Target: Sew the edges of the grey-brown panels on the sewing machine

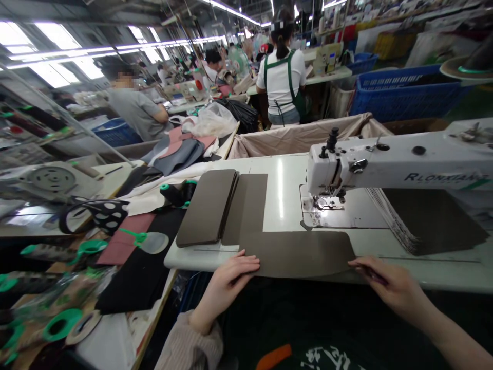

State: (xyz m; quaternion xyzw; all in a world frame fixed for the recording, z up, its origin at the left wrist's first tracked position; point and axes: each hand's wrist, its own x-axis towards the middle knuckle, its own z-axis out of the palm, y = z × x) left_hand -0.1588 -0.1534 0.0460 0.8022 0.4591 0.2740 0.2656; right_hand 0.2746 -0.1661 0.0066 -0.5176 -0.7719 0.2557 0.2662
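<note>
A flat taupe leather piece (296, 253) lies across the near edge of the white sewing table (281, 190). My left hand (231, 280) grips its left end, fingers on top. My right hand (389, 285) pinches its right end, fingers closed on the edge. Just beyond the piece stands the white sewing machine (393, 164), its needle area (327, 201) a little behind the piece's middle. A stack of similar taupe pieces (210, 205) rests on the table to the left, and another stack (427, 221) sits under the machine arm on the right.
Black cloth, a pink panel (125, 239), green-handled tools (90, 247) and spotted scissors (96, 216) clutter the bench at left. A fabric-lined bin (300, 136) stands behind the table. Other workers (283, 72) sit and stand at stations beyond, beside blue crates (404, 92).
</note>
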